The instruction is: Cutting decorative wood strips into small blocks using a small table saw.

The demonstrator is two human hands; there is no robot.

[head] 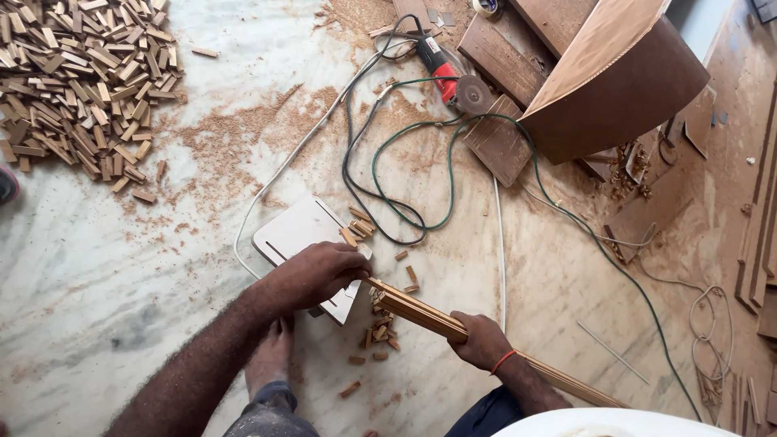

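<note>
Centrally, a bundle of wooden strips (421, 314) lies slanted above the marble floor (97, 275), clenched by the right hand (481, 340); its front end meets a white cutting jig (303, 243), onto which the left hand (317, 273) presses, fingers curled. Small cut blocks (379, 330) lie beneath; a block pile (77, 81) and an angle grinder (447, 77) sit well apart.

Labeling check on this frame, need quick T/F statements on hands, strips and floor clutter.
1. The right hand grips a bundle of wood strips. True.
2. The left hand rests on the white saw table. True.
3. The pile of blocks lies at the lower right. False: it lies at the upper left.
4. The red grinder is in the left hand. False: it lies on the floor, apart from both hands.
5. Sawdust covers part of the floor. True.
</note>
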